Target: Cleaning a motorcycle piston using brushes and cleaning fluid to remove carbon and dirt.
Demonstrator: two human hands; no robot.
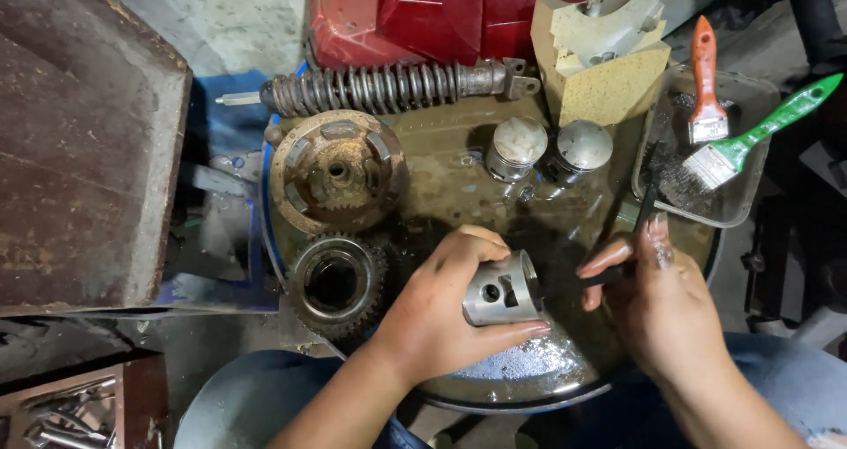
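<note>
The left hand [441,308] is clamped around a grey cylindrical metal piston [503,290], thumb below and fingers over the top, holding it on its side above a round oil-filled drain pan [494,392]. The right hand [657,303] is closed on the dark handle of a thin black-handled brush [631,233], whose working end points toward the open end of the piston.

In the pan, two further grey pistons with rounded crowns [547,146] stand upright, side by side. To their left lies a brown round clutch plate with raised pads [337,171], and just below it a dark toothed gear ring [337,283]. A coiled grey shock-absorber spring [379,87] lies across the far rim.

A clear rectangular plastic tray [741,198] to the right holds an orange-handled paintbrush [704,78] and a green-handled paintbrush [763,130].
</note>
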